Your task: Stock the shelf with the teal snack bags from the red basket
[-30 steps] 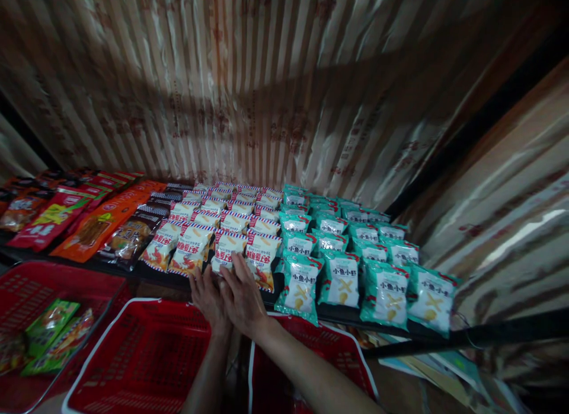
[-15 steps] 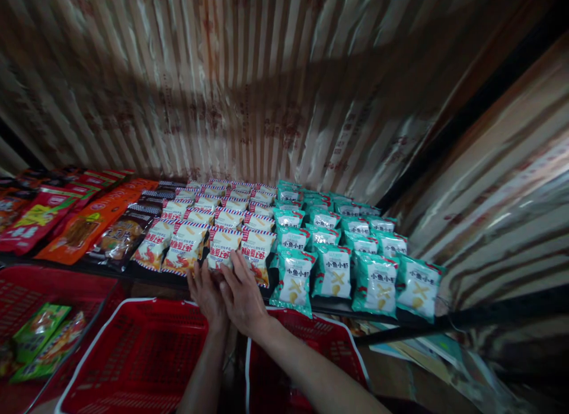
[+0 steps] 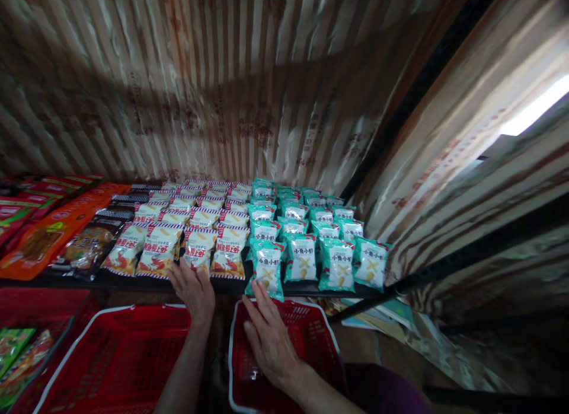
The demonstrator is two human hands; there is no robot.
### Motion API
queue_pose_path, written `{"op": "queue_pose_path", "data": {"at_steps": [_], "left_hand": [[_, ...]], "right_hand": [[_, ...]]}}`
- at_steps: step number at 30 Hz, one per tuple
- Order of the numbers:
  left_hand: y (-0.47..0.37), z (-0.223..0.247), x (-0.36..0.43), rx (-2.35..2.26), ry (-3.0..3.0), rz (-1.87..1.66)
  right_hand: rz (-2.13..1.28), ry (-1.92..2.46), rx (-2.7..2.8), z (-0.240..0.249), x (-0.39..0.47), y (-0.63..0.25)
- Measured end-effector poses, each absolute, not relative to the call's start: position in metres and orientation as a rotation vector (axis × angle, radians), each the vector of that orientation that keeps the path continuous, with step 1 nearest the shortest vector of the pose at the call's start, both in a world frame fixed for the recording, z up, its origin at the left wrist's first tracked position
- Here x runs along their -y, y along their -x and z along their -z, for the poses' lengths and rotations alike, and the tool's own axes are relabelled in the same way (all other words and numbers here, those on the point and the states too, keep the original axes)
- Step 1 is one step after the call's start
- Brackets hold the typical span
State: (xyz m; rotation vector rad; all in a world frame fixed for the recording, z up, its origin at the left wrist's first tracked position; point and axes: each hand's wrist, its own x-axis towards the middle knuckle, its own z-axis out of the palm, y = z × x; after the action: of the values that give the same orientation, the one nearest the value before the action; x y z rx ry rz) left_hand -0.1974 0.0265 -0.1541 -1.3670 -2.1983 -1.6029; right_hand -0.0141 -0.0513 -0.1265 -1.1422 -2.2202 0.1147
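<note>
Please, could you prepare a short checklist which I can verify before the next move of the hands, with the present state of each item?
1. Left hand at the front white bags: ok.
2. Left fingers touching a bag, not only before it: cannot tell.
3. Right hand open, gripping no bag: ok.
4. Front white bags with printed side outward: ok.
5. Front teal bags in one even line: not ok, the leftmost sits forward of its neighbour.
6. Basket below right hand fully visible inside: not ok, the hand hides part.
</note>
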Motion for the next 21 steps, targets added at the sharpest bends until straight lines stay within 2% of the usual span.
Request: {"op": "queue_pose_path", "data": {"at_steps": [12,18,21], "left_hand": [[0.173,0.135,-0.023,2.172,1.315,1.496],[0.134,0.142,-0.004,1.607,2.046,1.468],[0.118,0.154,0.002,1.675,2.193,1.404]], "right_hand": [[0.004,1.292,2.090,0.133,0.029,-0.014],[-0.036,1.267,2.012,0.149,0.024,-0.012],[-0.056,1.247,1.991,0.152,0.023,-0.014]]}}
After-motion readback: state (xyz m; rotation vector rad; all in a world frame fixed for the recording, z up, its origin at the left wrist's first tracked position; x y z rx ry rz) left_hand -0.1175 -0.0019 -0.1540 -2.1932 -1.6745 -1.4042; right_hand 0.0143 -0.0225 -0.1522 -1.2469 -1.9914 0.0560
